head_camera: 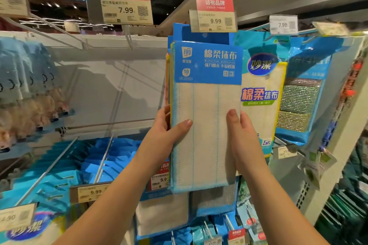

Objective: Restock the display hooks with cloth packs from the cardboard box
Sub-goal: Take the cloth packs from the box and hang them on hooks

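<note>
A cloth pack [207, 117] with a blue header card and white ribbed cloth hangs upright in front of the display, just below the 9.99 price tag [214, 15]. Several similar packs sit stacked right behind it. My left hand [169, 131] grips the pack's left edge, thumb across the front. My right hand [244, 137] holds the right edge, thumb on the cloth. The hook under the tag is hidden by the packs. The cardboard box is out of view.
A bare hook [127, 34] with a 7.99 tag [126, 10] juts out at upper left. Other cloth packs [262, 93] and scourer packs [302, 103] hang to the right. Lower hooks [103, 159] carry blue packs. Grey-blue items [25, 77] hang at far left.
</note>
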